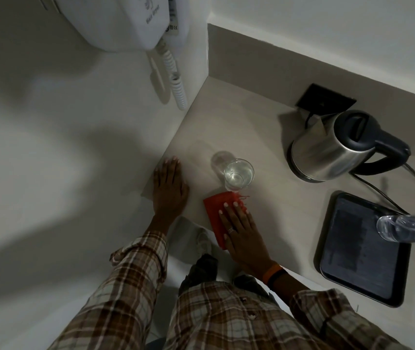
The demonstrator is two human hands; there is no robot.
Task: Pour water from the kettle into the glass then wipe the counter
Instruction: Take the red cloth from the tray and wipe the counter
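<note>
Cloth (217, 213), right hand (241, 231) flat on top

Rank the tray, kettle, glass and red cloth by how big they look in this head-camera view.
Largest to smallest:
1. black tray
2. kettle
3. red cloth, partly under the right hand, so unsure
4. glass, close to the cloth in apparent size

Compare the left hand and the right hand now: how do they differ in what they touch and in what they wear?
The left hand lies flat on the bare counter near its left edge; the right hand presses flat on the red cloth in front of the glass. The right hand wears a ring and wristbands; the left hand shows none. Both are open, palms down, with plaid sleeves.
</note>
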